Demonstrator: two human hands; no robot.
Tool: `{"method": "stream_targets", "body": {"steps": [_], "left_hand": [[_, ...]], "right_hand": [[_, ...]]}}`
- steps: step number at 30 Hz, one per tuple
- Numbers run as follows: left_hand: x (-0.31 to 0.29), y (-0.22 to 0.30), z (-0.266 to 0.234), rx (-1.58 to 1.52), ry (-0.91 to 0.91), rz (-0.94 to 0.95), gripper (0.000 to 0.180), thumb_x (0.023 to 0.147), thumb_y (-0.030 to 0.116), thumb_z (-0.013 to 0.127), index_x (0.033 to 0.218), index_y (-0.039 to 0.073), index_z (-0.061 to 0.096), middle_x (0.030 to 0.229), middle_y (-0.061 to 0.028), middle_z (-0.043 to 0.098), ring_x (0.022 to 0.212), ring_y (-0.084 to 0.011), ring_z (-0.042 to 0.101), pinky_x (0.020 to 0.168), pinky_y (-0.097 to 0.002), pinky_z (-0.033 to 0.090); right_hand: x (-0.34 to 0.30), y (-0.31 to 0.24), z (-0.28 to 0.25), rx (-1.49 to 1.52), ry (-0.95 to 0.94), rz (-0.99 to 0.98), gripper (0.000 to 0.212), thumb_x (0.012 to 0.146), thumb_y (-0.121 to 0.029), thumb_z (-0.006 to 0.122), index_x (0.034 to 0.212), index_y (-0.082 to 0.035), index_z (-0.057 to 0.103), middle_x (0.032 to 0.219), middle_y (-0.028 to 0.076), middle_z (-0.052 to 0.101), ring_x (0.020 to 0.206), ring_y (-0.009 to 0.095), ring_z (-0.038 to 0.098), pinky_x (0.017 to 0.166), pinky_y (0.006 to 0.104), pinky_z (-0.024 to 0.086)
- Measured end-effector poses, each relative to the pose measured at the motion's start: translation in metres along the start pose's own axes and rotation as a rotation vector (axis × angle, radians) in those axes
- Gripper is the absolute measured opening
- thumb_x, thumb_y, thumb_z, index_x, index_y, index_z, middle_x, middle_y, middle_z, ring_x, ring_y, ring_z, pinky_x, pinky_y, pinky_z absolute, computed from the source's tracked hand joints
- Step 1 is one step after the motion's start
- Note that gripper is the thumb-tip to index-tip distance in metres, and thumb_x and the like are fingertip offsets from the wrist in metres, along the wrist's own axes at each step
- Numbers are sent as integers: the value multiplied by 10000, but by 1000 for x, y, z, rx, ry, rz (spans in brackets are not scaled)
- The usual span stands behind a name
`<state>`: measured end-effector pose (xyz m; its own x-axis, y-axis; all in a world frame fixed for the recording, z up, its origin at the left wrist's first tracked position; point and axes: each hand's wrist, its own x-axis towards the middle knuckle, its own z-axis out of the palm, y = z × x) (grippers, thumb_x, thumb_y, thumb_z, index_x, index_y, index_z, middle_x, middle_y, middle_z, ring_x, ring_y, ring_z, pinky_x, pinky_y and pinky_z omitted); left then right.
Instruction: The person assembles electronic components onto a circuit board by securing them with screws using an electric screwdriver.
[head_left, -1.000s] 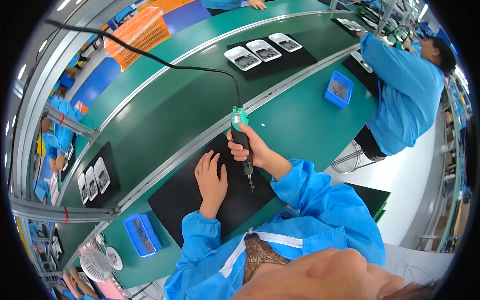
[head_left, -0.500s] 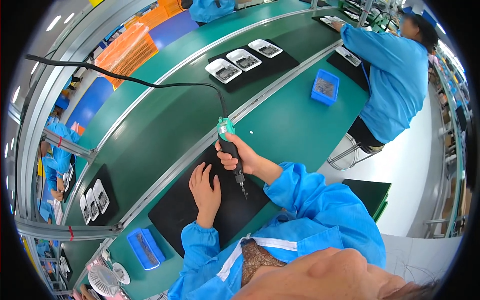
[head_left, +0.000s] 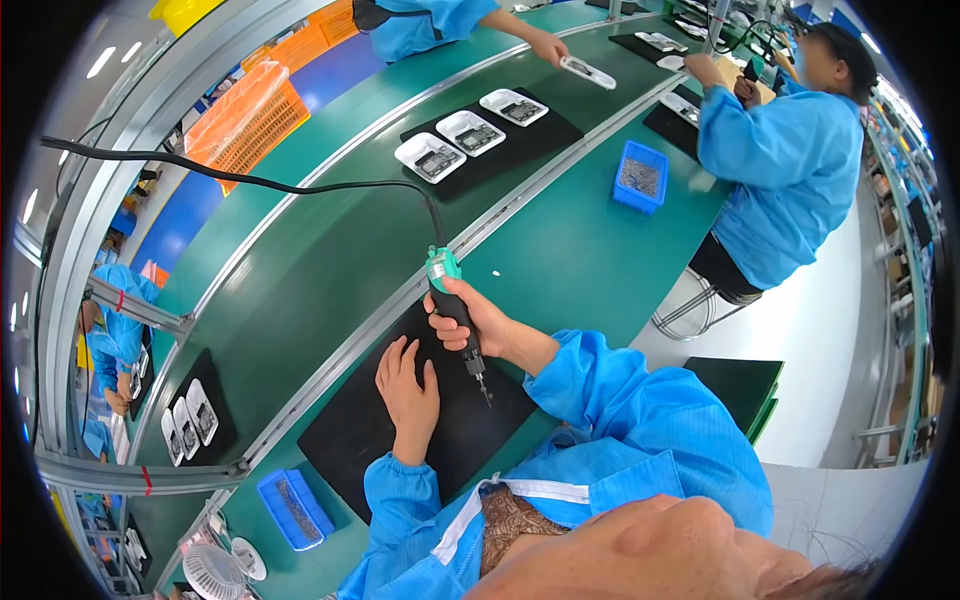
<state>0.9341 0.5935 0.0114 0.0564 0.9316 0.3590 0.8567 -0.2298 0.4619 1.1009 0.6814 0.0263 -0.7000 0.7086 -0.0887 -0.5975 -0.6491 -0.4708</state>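
My right hand (head_left: 478, 318) is wrapped round the black grip of an electric screwdriver (head_left: 456, 300) with a green top. Its cable runs from the top up to the left, and its bit points down over a black mat (head_left: 345, 425). At the tip sits something small and dark, too tiny to name. My left hand (head_left: 408, 392) lies flat on that mat with its fingers stretched out, holding nothing.
White trays with dark parts (head_left: 470, 132) ride on a black mat on the green conveyor (head_left: 330, 240) beyond the metal rail. Blue bins of small parts stand right (head_left: 640, 177) and left (head_left: 295, 510). Co-workers sit right and across; a white fan (head_left: 213, 572) stands lower left.
The trays on the conveyor have shifted slightly left. A person across now reaches in with a white tray, and the co-worker at right has drawn back upright. My hands have hardly moved.
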Motion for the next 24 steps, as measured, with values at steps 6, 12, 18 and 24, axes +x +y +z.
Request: {"method": "stream_targets", "body": {"steps": [6,12,18,24], "left_hand": [[1,0,1,-6,-5,0,353,860,128,591,1201,41,570,1320,-126,496,1265,-313,419,1058,-427,294],[2,-2,2,-10,-14,-1,349,862,127,585,1198,37,570,1317,-127,496,1260,-316,422,1057,-429,296],[3,-1,2,-11,-13,6,345,859,126,585,1192,35,573,1309,-125,499,1252,-315,429,1053,-428,300],[4,0,-1,-1,-11,3,345,854,121,589,1188,35,576,1305,-122,503,1247,-308,434,1051,-425,302]], "right_hand": [[0,-1,0,18,-6,-4,437,952,-507,436,948,-75,503,587,-32,422,433,47,349,415,196,313],[-1,-3,4,17,14,-20,422,966,-486,430,924,-72,498,586,-27,419,434,50,363,410,209,324],[-1,-4,3,30,-2,-21,421,970,-482,429,924,-70,505,588,-23,433,436,51,372,411,211,333],[-1,-5,6,36,10,-9,429,969,-489,430,925,-69,507,582,-22,432,437,51,374,404,206,329]]}}
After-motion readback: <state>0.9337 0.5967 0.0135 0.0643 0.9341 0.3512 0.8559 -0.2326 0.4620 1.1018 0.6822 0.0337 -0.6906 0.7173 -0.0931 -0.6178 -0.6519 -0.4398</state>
